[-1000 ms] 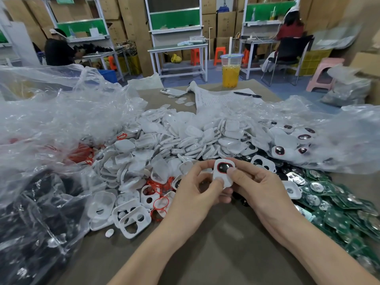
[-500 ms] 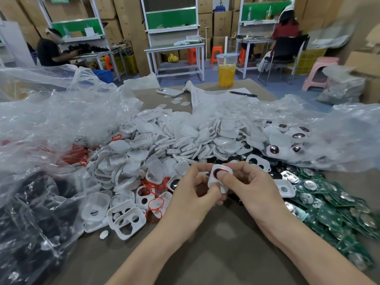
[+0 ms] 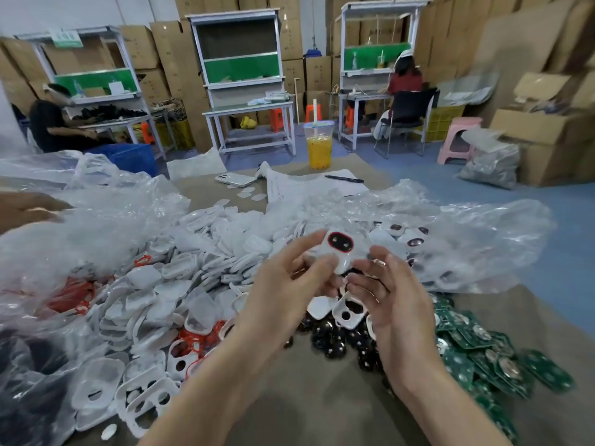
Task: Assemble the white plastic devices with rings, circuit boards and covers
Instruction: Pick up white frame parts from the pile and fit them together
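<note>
Head view: I hold one device (image 3: 339, 249) up above the bench (image 3: 322, 400), over the heap of parts. It is a small white rounded shell, wider at the top, with a dark oval window ringed in red. Two dark round spots sit side by side in that window. My left hand (image 3: 289, 281) pinches it, forefinger at its upper left edge and thumb against its lower part. My right hand (image 3: 391, 297) faces me palm-up with the fingers loosely bent, fingertips at the device's right and lower edge. Through the blur I cannot tell whether this hand grips it or only touches.

On the bench below lie white shells (image 3: 193, 268), red rings (image 3: 74, 297) to the left under clear plastic, black parts (image 3: 338, 344) beneath my hands, and green boards (image 3: 476, 342) to the right. At the far end lies a printed sheet (image 3: 306, 188) with a pen (image 3: 344, 179) at its far edge; the print is too small to read. A green label (image 3: 66, 37) on a far shelf is just as unreadable.
</note>
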Demonstrator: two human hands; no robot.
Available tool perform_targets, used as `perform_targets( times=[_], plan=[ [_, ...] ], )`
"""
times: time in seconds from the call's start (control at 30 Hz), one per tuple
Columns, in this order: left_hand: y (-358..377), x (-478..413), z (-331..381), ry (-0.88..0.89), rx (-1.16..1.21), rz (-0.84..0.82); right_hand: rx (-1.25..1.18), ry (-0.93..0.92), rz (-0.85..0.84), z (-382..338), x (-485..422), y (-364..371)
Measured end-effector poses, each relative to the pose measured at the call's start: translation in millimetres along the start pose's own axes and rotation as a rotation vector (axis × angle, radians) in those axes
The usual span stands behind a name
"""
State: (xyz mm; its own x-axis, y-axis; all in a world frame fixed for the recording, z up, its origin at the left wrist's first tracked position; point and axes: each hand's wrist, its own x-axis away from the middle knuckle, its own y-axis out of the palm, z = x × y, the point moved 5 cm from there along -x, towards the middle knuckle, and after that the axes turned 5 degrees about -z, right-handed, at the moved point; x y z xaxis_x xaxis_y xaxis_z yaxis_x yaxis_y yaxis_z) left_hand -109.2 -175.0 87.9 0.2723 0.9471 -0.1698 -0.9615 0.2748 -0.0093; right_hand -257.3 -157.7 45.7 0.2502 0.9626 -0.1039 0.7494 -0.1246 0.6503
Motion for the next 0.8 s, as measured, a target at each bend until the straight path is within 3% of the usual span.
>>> perform_targets(
  times=[0.1, 0.2, 0.3, 0.47, 0.53, 0.67, 0.73, 0.8],
  plan=[
    [32.0, -46.2, 7.1, -0.094, -0.071, -0.086, -0.022, -0.009, 0.093, -2.9, -3.0, -7.8],
    [65.9, -73.9, 4.9, -0.204, -0.081, -0.132, 0.103, -0.023, 0.159, -0.4, 1.3, -10.2],
    [76.9, -80.1, 0.3, -0.261, -0.087, -0.087, 0.293, -0.034, 0.103, 1.7, 5.5, -7.2],
    [33.7, -33.9, -1.9, 0.045, -0.364, 0.06, 0.454, -0.014, -0.064, 5.3, 11.7, 6.5],
    [9.8, -2.7, -7.5, 0.157, -0.551, 0.128, 0.702, -0.092, -0.178, 8.4, 17.5, 13.2],
    [-31.9, 47.1, -22.8, 0.396, -1.2, 0.269, 1.277, -0.313, -0.462, 22.5, 36.9, 34.1],
    [-48.7, 56.0, -34.0, 0.336, -1.371, 0.244, 1.57, -0.484, -0.492, 31.8, 41.3, 38.6],
    [-59.8, 54.0, -42.2, 0.188, -1.469, 0.231, 1.745, -0.485, -0.438, 39.3, 39.5, 38.0]
  ],
)
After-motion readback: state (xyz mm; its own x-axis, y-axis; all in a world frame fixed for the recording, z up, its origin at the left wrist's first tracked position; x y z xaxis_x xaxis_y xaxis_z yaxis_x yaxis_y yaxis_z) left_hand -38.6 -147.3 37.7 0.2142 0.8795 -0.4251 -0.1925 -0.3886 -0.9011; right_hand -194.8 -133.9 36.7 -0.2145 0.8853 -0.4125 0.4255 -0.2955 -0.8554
